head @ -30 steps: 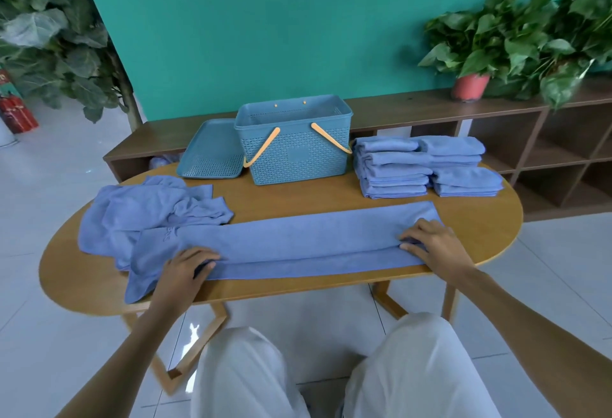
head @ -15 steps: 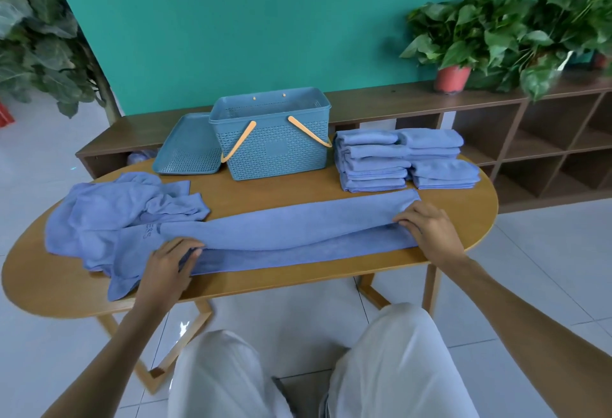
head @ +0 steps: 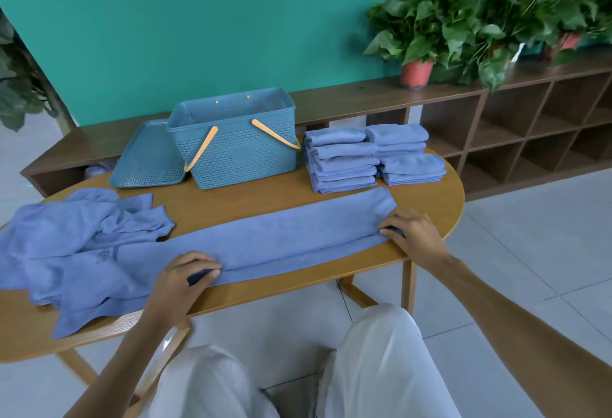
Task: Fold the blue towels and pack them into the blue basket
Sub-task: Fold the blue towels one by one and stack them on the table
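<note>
My left hand (head: 185, 280) and right hand (head: 409, 233) pinch the long towel's (head: 281, 238) near edge at mid-frame – ready to fold it – with the basket (head: 238, 149) waiting above, nothing visible inside

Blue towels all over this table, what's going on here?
A person is folding towels at a wooden table. Their left hand and right hand each pinch one end of a long towel folded lengthwise into a strip. An unfolded heap lies at the left, and two folded stacks sit at the right of the blue basket. The basket's lid leans beside it; no towels can be seen inside.
</note>
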